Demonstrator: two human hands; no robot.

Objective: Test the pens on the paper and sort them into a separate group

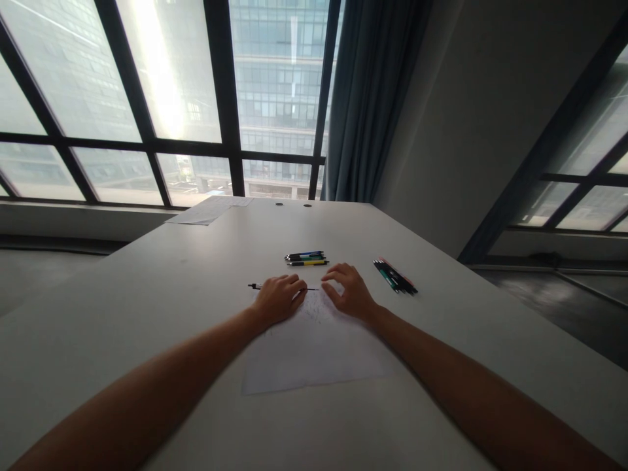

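Observation:
A white sheet of paper (314,350) with faint scribbles lies on the white table (171,294) before me. My left hand (279,299) rests at the sheet's far left corner, fingers closed around a thin black pen (255,286) that lies flat and sticks out to the left. My right hand (347,292) sits at the sheet's far right, fingers curled with the tips near the pen's other end. Whether the right fingers touch the pen cannot be told.
A small bunch of pens (307,258) lies just beyond my hands. Another bunch of dark pens (395,277) lies to the right. Loose papers (209,210) sit at the table's far edge by the window. A curtain (370,98) hangs behind.

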